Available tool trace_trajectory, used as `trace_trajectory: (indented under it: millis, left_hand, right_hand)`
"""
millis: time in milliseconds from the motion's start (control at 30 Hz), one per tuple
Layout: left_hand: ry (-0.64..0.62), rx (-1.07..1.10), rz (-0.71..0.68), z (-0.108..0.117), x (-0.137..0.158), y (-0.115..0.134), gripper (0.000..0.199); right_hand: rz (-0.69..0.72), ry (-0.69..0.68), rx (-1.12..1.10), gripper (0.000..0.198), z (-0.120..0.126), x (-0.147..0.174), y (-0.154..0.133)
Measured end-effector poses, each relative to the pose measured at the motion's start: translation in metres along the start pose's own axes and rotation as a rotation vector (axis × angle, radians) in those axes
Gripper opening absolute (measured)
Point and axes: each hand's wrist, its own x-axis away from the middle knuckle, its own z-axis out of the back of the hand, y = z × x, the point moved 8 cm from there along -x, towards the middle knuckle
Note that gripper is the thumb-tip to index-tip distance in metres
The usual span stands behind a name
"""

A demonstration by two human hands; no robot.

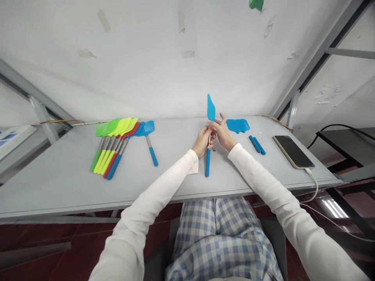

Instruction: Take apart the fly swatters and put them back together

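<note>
Between my hands is a blue spatula (pixel 208 162), held edge-on with its head pointing toward the wall and its blue grip toward me. My left hand (pixel 201 142) is closed around its metal shaft. At the neck just below the head, my right hand (pixel 222 133) pinches with some fingers stretched out; the exact contact is partly hidden. A short metal tube end (pixel 214 148) shows under my fingers. Right of my hands lie a loose blue spatula head (pixel 238 125) and two blue handle grips (pixel 257 145).
At the left, several green, yellow, red and blue spatulas (pixel 113 146) lie overlapping in a fan. Another blue spatula (pixel 150 148) rests apart beside them. A phone (pixel 293 152) with a white cable (pixel 313 181) lies near the right end of the grey table (pixel 172 189). A wall stands behind.
</note>
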Motion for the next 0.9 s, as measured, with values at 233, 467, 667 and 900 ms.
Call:
trace_trajectory:
  millis: [233, 467, 667, 900]
  left_hand:
    - [0.075, -0.204, 0.078, 0.001, 0.003, -0.001, 0.019]
    - [0.107, -0.180, 0.095, 0.001, 0.001, -0.006, 0.022]
    - [0.098, -0.155, 0.099, -0.010, -0.006, -0.012, 0.022]
    - [-0.071, -0.112, 0.233, -0.028, 0.032, -0.029, 0.033]
  right_hand:
    - [0.074, -0.088, 0.088, 0.055, -0.011, 0.003, -0.003]
    - [-0.035, -0.040, -0.060, 0.052, -0.014, 0.003, 0.006]
    - [-0.242, -0.036, -0.273, 0.044, -0.019, 0.001, 0.014]
    - [-0.357, 0.336, -0.324, 0.033, 0.057, -0.029, 0.024]
